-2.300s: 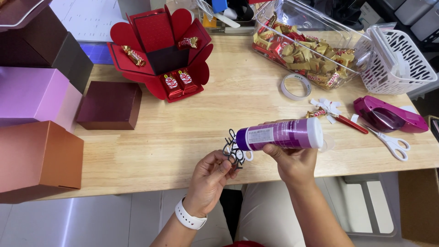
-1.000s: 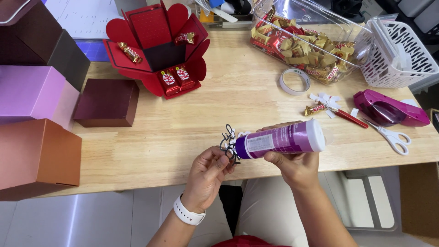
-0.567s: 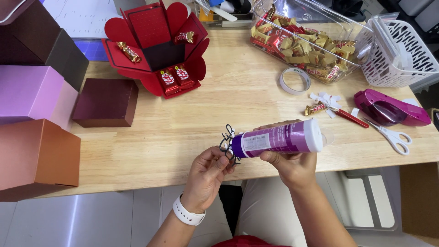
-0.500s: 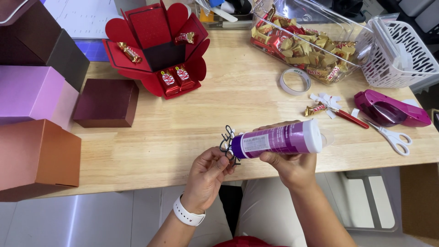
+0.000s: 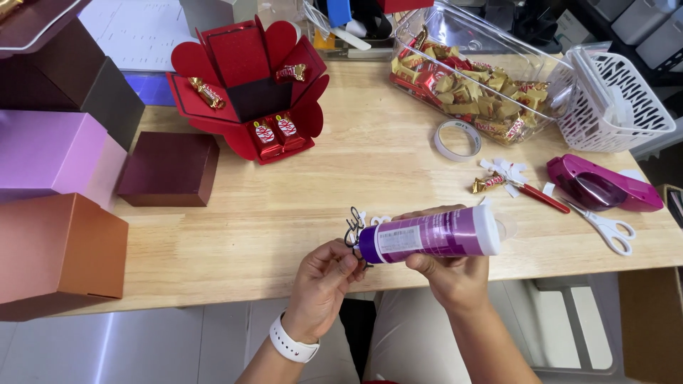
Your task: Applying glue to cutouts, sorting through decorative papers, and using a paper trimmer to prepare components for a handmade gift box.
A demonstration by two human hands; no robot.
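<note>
My right hand grips a purple glue bottle with a white label, held sideways over the table's front edge, its tip pointing left. My left hand pinches a small black cut-out ornament against that tip. Small white paper pieces lie just behind the ornament. Farther back stands an opened red box with heart-shaped flaps and wrapped chocolates stuck on its panels.
Closed boxes in copper, pink and maroon sit at the left. A clear bin of sweets, a white basket, a tape roll, a purple tape dispenser and scissors lie at the right.
Both hands, with the bottle and ornament, shifted slightly left and nearer to me over the table edge. The grip on both stays the same.
</note>
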